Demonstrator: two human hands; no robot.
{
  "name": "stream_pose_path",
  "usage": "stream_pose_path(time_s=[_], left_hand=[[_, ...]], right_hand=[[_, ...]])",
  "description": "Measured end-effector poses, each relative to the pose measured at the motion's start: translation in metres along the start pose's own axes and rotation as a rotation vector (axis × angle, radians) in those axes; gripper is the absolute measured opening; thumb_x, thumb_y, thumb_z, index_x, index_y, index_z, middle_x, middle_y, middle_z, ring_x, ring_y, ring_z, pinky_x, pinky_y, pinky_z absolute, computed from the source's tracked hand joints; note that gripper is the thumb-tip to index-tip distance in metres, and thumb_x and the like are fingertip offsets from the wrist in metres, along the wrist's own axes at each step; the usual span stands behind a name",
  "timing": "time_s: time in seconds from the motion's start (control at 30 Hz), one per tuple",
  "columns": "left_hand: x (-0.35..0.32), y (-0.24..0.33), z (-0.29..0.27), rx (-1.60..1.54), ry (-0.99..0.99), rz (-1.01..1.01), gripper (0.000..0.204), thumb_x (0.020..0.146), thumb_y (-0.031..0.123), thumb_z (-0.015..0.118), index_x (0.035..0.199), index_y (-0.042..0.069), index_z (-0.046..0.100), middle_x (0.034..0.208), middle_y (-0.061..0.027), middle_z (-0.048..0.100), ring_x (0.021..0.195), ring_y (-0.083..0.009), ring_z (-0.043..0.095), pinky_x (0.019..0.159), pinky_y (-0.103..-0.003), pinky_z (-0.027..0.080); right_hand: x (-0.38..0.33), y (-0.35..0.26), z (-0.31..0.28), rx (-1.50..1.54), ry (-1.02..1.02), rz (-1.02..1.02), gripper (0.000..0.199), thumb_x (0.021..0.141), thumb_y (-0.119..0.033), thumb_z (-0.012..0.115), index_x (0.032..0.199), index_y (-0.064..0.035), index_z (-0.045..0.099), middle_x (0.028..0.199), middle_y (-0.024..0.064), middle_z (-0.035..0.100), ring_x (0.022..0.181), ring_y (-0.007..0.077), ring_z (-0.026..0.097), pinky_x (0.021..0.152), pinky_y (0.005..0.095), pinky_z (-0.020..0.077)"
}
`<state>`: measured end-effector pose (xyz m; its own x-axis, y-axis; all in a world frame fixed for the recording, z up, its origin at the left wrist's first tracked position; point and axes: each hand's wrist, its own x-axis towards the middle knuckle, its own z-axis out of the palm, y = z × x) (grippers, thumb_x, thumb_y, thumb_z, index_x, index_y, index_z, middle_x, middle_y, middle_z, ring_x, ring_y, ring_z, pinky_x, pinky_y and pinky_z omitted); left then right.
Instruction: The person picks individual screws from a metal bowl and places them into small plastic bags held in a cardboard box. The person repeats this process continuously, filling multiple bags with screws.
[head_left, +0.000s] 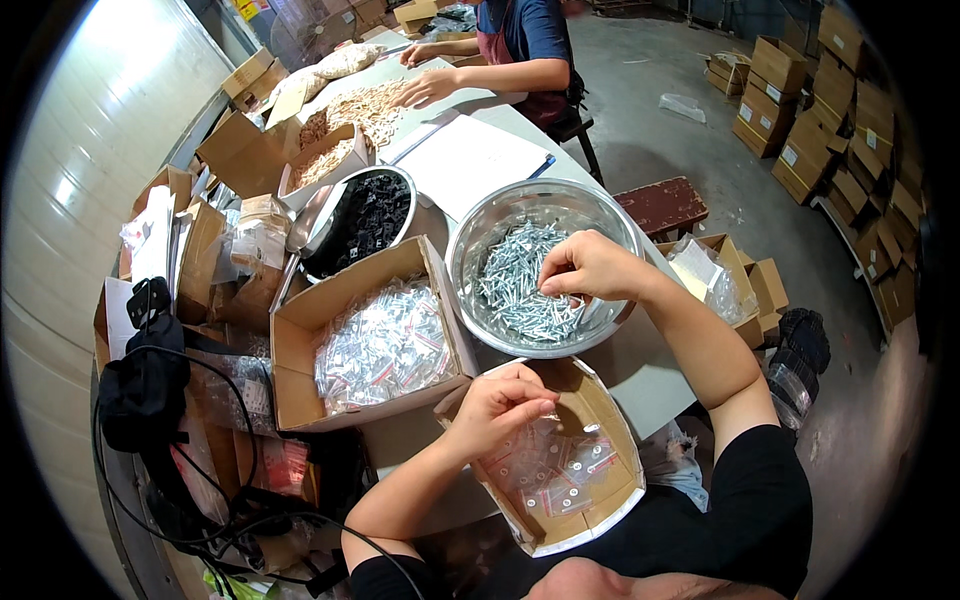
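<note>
— While the right hand (590, 268) dips into the round shiny steel bowl (470, 235), what do its fingers do?
— They pinch together over the heap of silver screws (515, 280) (whether one is caught between them is hidden).
— And the left hand (495, 405)?
— It hovers over the shallow brown cardboard tray (610, 400), thumb and fingers closed on a small clear plastic bag (535, 412); more filled bags lie below.
— What lies further out?
— An open cardboard box of packed clear bags (380, 345) sits just left; behind it, a metal bowl of black parts (365, 220). Another person's hands (428, 88) work at the table's far end.
</note>
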<state>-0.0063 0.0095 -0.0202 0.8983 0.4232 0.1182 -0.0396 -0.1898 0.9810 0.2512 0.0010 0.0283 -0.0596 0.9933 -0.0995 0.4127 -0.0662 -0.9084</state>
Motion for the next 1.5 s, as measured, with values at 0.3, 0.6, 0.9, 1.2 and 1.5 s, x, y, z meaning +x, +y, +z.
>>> stream_pose_path(time_s=[0.3, 0.6, 0.9, 1.2, 1.5], left_hand=[[-0.002, -0.005, -0.004, -0.210, -0.024, -0.131, 0.018, 0.082, 0.004, 0.074, 0.073, 0.002, 0.058, 0.099, -0.0099, 0.062, 0.083, -0.0129, 0.061, 0.074, -0.025, 0.049], [0.003, 0.002, 0.005, -0.356, 0.073, -0.135, 0.012, 0.086, 0.001, 0.068, 0.080, -0.001, 0.058, 0.107, -0.0142, 0.064, 0.095, -0.0144, 0.061, 0.084, -0.028, 0.050], [0.001, -0.002, 0.001, -0.301, -0.027, -0.229, 0.018, 0.080, 0.002, 0.076, 0.089, 0.000, 0.060, 0.102, -0.0099, 0.065, 0.089, -0.0118, 0.060, 0.080, -0.026, 0.049], [0.001, 0.012, 0.005, -0.318, 0.003, -0.291, 0.034, 0.077, -0.003, 0.074, 0.107, -0.002, 0.058, 0.097, -0.0065, 0.067, 0.096, -0.0134, 0.062, 0.083, -0.029, 0.051], [-0.003, -0.001, 0.001, -0.334, 0.020, -0.301, 0.034, 0.074, -0.001, 0.077, 0.105, 0.001, 0.062, 0.098, -0.0054, 0.064, 0.095, -0.0137, 0.061, 0.081, -0.030, 0.051]], right_hand=[[-0.008, -0.011, 0.018, 0.456, -0.221, -0.027, 0.013, 0.088, -0.014, 0.068, 0.092, -0.0015, 0.066, 0.080, 0.0024, 0.065, 0.070, 0.0060, 0.059, 0.056, 0.0208, 0.0492], [-0.013, -0.013, 0.034, 0.599, -0.258, -0.031, 0.011, 0.089, -0.010, 0.067, 0.095, -0.0007, 0.065, 0.081, 0.0046, 0.066, 0.069, 0.0069, 0.060, 0.052, 0.0195, 0.0484], [-0.024, -0.021, 0.067, -0.096, 0.297, -0.669, 0.011, 0.083, -0.007, 0.070, 0.089, 0.0006, 0.066, 0.079, 0.0119, 0.065, 0.070, 0.0233, 0.066, 0.063, 0.0309, 0.0530], [-0.033, -0.011, 0.090, -0.297, 0.279, -1.010, 0.030, 0.073, -0.005, 0.068, 0.101, 0.0036, 0.065, 0.091, 0.0158, 0.067, 0.073, 0.0270, 0.069, 0.061, 0.0316, 0.0572], [-0.033, -0.014, 0.094, -0.155, 0.243, -0.956, 0.021, 0.078, -0.001, 0.070, 0.098, 0.0013, 0.066, 0.093, 0.0148, 0.067, 0.078, 0.0274, 0.069, 0.067, 0.0321, 0.0571]])
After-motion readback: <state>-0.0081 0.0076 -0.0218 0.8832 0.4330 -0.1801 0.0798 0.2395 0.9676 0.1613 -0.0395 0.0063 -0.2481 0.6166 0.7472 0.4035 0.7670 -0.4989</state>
